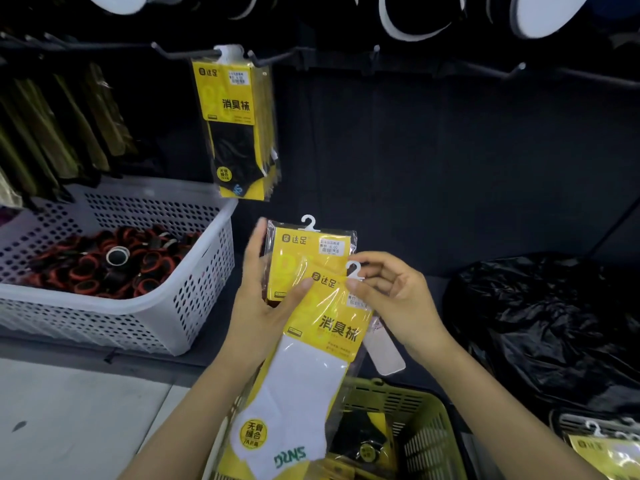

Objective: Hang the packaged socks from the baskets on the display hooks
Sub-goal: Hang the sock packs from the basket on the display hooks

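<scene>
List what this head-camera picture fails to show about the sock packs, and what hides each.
How many packs the left hand holds: head view, white sock pack covers those behind.
Price label on the rear pack: head view, print too small.
Green basket contents: head view, blocked by the white sock pack and bottom edge.
Far-left hanging goods: head view, too dark.

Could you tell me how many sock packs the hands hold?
2: a rear pack in the left hand; a white-sock pack in front, pinched by the right hand. More may hide behind.
</scene>
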